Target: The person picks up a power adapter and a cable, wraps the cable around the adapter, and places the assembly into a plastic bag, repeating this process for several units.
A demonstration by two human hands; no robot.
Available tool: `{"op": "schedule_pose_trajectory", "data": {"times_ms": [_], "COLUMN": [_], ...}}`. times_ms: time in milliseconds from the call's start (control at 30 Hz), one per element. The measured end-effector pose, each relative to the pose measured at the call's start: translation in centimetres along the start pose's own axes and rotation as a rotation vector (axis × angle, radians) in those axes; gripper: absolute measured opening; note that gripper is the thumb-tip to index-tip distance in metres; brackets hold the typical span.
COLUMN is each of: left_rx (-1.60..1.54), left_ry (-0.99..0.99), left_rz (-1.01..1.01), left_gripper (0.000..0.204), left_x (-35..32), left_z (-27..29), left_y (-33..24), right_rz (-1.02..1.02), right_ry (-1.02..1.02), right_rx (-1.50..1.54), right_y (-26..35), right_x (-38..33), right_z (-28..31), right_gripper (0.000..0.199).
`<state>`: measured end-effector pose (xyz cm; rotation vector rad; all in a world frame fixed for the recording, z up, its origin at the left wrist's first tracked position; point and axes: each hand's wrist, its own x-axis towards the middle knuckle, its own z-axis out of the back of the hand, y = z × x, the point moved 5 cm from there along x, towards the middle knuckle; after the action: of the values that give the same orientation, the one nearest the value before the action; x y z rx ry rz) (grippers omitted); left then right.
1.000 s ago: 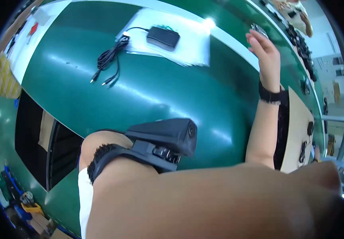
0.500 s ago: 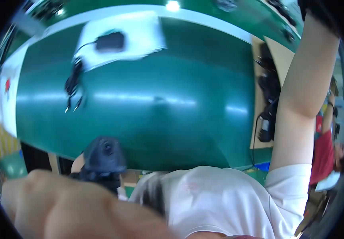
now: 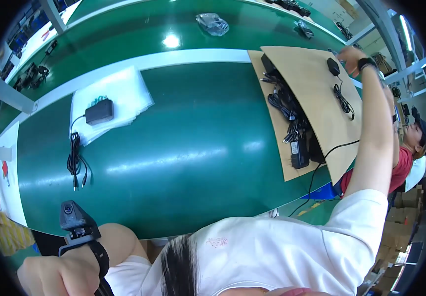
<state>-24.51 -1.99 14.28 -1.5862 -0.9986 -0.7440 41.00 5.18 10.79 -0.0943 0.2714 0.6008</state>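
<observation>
Right hand (image 3: 352, 59) has reappeared near cardboard (image 3: 309, 81); I can't tell whether it or left hand (image 3: 57, 276) grips

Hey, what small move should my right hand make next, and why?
Perhaps ease your right hand toward the small black plastic power adapter: it lies uncovered on the tan cardboard sheet, close by in view, with its thin black cord bundled. Whether the hand already holds something is unclear.

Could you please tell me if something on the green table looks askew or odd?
Yes. The upper cardboard sheet sits askew over the lower sheet, with jumbled black adapters between. One black cable hangs past the near edge of the table. The plastic sleeves are stacked unevenly. I see no spill.
</observation>
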Motion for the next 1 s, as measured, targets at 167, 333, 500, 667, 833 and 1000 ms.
{"op": "schedule_pose_trajectory", "data": {"times_ms": [167, 333, 500, 667, 833, 1000], "left_rx": [0.004, 0.025, -0.031, 0.331, -0.469, -0.375], "left_ry": [0.098, 0.122, 0.193, -0.583, -0.826, -1.068], "left_rz": [0.038, 0.146, 0.285, 0.661, 0.506, 0.036], "left_gripper": [0.015, 0.007, 0.019, 0.036, 0.067, 0.03], "left_x": [0.9, 1.4, 1.8, -1.7, -0.1, -1.0], "left_z": [-1.1, -0.2, 0.7, 4.6, 9.0, 14.2], "left_y": [0.8, 2.4, 5.0, 12.8, 17.3, 9.3], "right_rz": [0.066, 0.333, 0.662, 1.115, 1.508, 2.139], "right_ry": [-0.019, -0.209, -0.235, 0.097, 0.14, -0.075], "right_rx": [-0.028, -0.185, 0.556, 1.262, 0.43, 0.201], "right_y": [0.6, 0.4, -0.7, 11.9, 20.4, 25.3], "right_x": [0.3, 2.1, -3.9, -21.5, -34.4, -40.9], "right_z": [-7.1, -4.0, 5.6, 4.9, 0.0, -5.3], "right_gripper": [0.031, 0.011, 0.018, 0.017, 0.01, 0.026]}}
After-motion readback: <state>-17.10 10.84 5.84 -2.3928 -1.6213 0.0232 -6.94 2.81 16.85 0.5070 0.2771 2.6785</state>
